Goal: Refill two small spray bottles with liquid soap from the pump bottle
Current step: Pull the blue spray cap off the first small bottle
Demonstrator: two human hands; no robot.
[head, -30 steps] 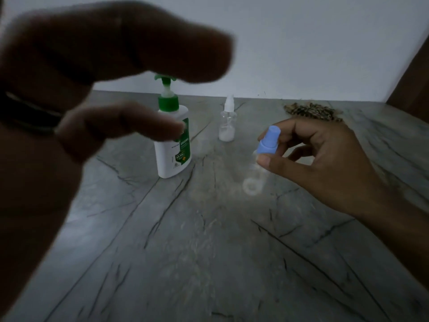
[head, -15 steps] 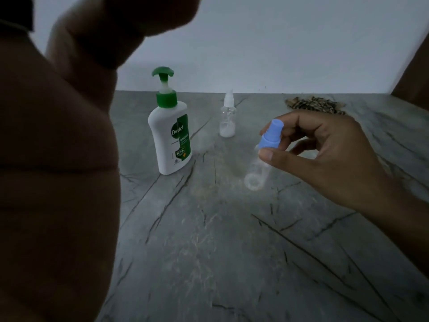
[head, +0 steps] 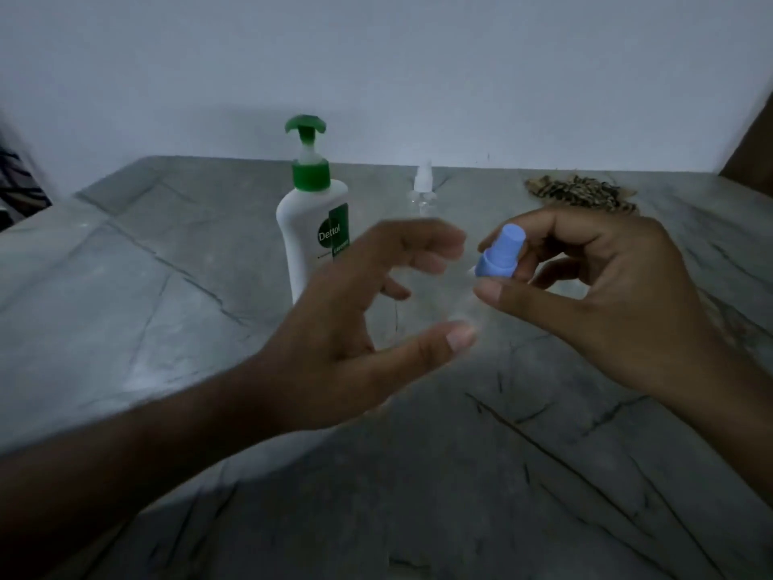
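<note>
Counter (head: 125, 286): grey, veined stone surface; carries every item listed below.
Left hand (head: 368, 324): raised above the counter, blurred; fingers and thumb spread apart around the clear body of the held bottle. Whether they touch it cannot be told; no closed grip is visible.
Pump bottle (head: 311, 232): white with green pump head, upright on the counter behind the left hand; lower part hidden by that hand. Pump not being pressed.
Second spray bottle (head: 423, 190): clear with white top, upright near the wall, just right of the pump bottle; lower part hidden by the fingers. Top fitted. Fill level not readable.
Blue-capped spray bottle (head: 500, 255): held in the air between the two hands, tilted; clear body very faint, contents not discernible. Cap on.
Right hand (head: 606, 295): fingers and thumb pinched on the bottle at its blue cap.
Brown patterned item (head: 581, 194): lies at the back right, well apart from the work.
Progress, as judged: early stage. Neither small bottle is open; no soap transfer is evident.
Remaining: uncap, fill from the pump, recap; repeat for the second bottle.
</note>
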